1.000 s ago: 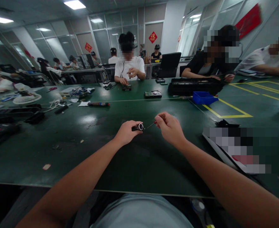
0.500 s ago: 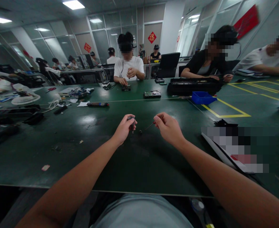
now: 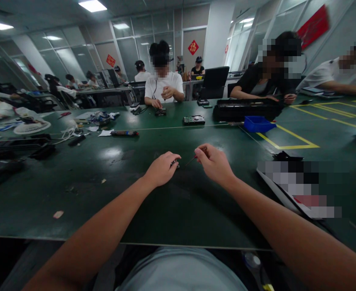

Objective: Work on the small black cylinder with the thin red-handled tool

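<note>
My left hand (image 3: 161, 169) is low over the green table, its fingers curled round a small dark part with a metallic shine (image 3: 174, 162); most of that part is hidden by the fingers. To its right, my right hand (image 3: 216, 162) grips a thin screwdriver (image 3: 191, 160) between thumb and fingers. The shaft slants down and left toward the left hand, with a gap between its tip and the fingers. A reddish bit of the handle shows by the thumb.
Across the green table (image 3: 141, 214) a co-worker (image 3: 165, 85) handles a small device. A hard drive (image 3: 194, 120), a blue bin (image 3: 259, 124) and a long black casing (image 3: 247, 110) stand farther back. A dark cylindrical tool (image 3: 125, 133) lies left, near clutter.
My left hand has turned palm down and moved slightly right, its fingers now over the spot where a small dark piece lay on the table. My right hand with the screwdriver stays almost still.
</note>
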